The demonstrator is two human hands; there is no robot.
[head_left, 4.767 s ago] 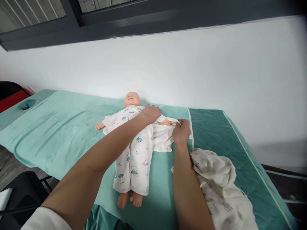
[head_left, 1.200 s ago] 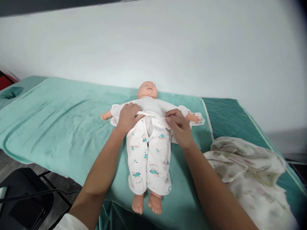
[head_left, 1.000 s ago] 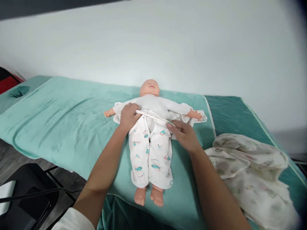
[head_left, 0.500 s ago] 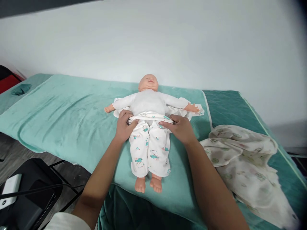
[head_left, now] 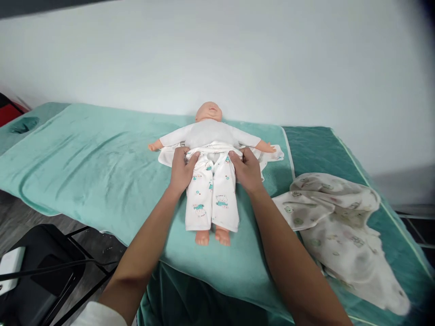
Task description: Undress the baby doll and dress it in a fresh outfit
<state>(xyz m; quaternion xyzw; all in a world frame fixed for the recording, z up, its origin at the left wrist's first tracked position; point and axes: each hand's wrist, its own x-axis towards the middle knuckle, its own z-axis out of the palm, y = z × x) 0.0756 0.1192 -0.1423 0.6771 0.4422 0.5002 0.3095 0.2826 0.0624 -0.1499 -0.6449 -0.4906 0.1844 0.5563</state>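
A baby doll lies on its back on the bed, arms spread wide, with a plain white body and sleeves. White printed pants cover its legs, and its bare feet stick out below the cuffs. My left hand pinches the waistband at one side of the doll. At the other side my right hand grips the same waistband, thumb on top. White printed cloth lies spread beneath the doll's arms and back.
A crumpled printed cloth lies on the right part of the green bed cover. A white wall rises behind the bed. At lower left stands a black chair bearing a white device with a cable.
Both hands have drawn the pants' waistband up toward the doll's chest. The legs and feet have shifted up with it, and the view has moved slightly.
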